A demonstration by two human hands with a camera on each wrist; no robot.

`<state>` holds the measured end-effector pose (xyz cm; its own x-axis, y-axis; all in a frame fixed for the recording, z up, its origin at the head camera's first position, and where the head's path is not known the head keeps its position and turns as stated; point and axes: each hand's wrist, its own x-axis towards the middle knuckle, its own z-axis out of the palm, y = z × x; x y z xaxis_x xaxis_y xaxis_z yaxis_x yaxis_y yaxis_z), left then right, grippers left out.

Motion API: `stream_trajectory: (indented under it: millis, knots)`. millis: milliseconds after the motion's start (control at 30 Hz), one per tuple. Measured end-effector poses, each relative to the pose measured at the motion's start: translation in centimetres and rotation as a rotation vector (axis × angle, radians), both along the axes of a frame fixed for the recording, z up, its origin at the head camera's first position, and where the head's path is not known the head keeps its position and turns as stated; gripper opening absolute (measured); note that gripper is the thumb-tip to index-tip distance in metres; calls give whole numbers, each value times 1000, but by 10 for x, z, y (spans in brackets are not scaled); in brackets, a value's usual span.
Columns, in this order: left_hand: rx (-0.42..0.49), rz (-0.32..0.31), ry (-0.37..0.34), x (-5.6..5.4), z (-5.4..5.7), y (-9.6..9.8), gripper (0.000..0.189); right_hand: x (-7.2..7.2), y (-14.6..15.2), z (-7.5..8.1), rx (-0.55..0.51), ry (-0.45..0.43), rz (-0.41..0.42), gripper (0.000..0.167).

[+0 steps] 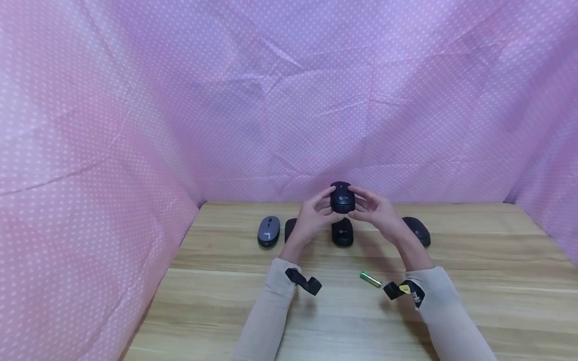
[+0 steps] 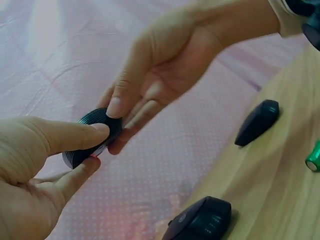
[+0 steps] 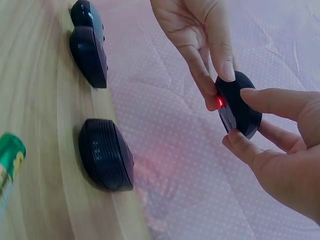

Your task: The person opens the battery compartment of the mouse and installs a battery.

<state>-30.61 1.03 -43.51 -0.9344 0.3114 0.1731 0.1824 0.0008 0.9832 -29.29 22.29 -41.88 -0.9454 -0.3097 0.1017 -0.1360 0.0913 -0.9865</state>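
A black computer mouse is held up above the table's far edge, between both hands. My left hand pinches its left side with thumb and fingers; my right hand pinches the right side. In the right wrist view a red light glows on the underside of the held mouse, by the left fingertips. Just below it on the table stands another black mouse with a similar logo. Nearer the front lies a green battery, close to the right wrist's camera.
On the wooden table, a grey mouse stands at the left. A dark mouse is partly hidden behind the left hand. Another black mouse sits beyond the right forearm. Pink dotted cloth hangs behind and beside the table.
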Motion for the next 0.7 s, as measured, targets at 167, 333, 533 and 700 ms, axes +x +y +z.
stream_trajectory:
  millis: [167,333,533,700]
  knots:
    - [-110,25,110,1,-6,9,71,0,9,-2,93,47,7,75]
    - [-227,44,191,3,-14,18,71,1,17,-5,192,122,18,76]
    - [-341,53,235,5,-23,29,75,4,27,-12,284,172,-7,73]
    - [-504,54,251,7,-30,38,74,7,36,-22,374,233,-41,68]
